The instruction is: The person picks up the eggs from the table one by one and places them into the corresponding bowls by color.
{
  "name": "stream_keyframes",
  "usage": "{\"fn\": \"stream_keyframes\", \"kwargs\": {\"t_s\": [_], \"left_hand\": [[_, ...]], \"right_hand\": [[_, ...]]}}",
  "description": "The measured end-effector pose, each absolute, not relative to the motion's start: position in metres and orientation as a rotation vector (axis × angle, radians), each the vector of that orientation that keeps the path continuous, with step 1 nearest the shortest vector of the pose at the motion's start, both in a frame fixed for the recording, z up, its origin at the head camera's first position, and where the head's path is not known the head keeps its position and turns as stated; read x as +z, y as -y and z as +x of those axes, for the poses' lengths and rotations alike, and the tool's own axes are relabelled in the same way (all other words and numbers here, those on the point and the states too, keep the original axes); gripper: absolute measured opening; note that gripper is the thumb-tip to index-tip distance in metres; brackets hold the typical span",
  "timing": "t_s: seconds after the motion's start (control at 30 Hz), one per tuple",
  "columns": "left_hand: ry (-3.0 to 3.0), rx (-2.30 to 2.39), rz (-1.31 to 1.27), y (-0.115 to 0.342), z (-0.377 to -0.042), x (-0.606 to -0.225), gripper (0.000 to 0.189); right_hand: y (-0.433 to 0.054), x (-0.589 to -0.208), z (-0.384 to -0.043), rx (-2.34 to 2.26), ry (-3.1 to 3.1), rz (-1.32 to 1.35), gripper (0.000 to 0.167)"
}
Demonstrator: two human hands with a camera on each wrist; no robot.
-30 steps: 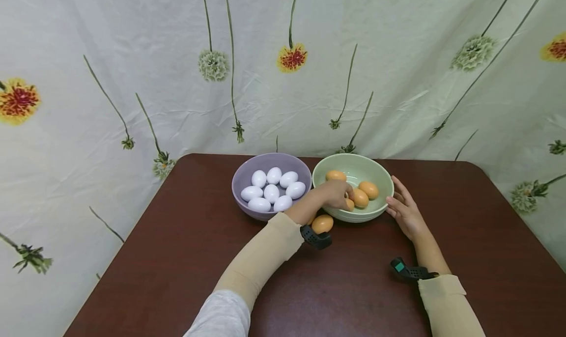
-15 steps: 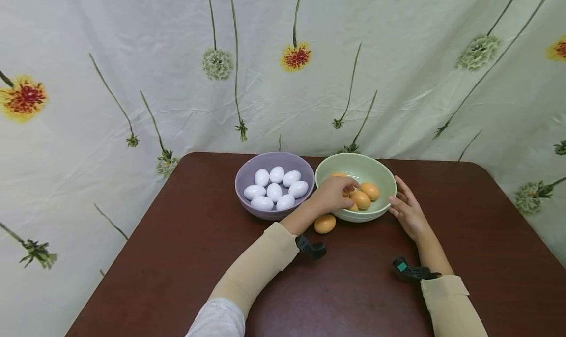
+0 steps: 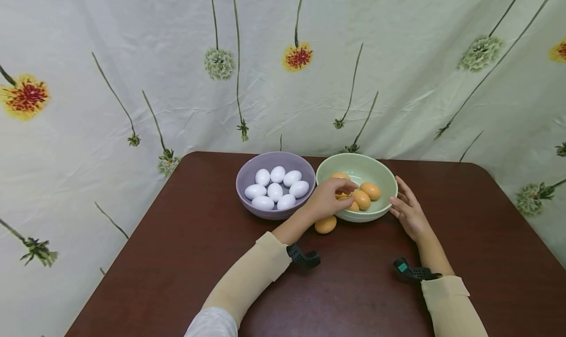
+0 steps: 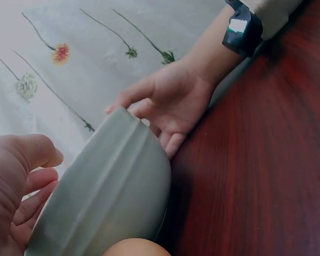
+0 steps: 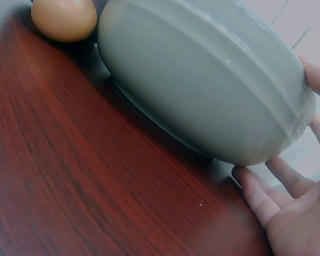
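Observation:
My left hand is over the left rim of the green bowl. In the left wrist view, its thumb and fingers stand apart beside the bowl with nothing visible between them. Below the fingertips lie several brown eggs, some partly hidden by that hand. My right hand rests against the bowl's right side, its spread fingers along the outer wall and the thumb by the rim. One brown egg sits on the table just in front of the green bowl, beneath the left hand and wrist.
A purple bowl with several white eggs stands at the left of the green bowl, about touching it. The dark red-brown table runs back to a flower-printed cloth.
My left hand has drawn back slightly out of the green bowl, its fingers loosening over the eggs. The brown egg on the table now shows more fully. My right hand keeps its place.

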State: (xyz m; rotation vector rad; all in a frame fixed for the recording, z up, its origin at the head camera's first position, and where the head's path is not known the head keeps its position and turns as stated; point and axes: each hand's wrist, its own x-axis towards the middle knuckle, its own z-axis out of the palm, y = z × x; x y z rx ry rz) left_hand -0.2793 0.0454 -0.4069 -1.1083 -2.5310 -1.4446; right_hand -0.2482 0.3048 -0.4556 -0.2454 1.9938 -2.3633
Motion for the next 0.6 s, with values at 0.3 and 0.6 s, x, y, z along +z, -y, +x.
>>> {"fn": "stream_keyframes", "kwargs": {"t_s": [0.3,0.6], "left_hand": [[2.396,-1.471,-1.013,-0.03,-0.259,-0.412,0.025],[2.289,-1.405,-1.068,-0.02,-0.247,-0.419,0.024]], "right_hand": [[-0.304,-0.454,-0.248,-2.362,-2.002,-0.241,0.069],[-0.304,-0.454,-0.248,-2.365,-1.991,-0.234,0.07]]}}
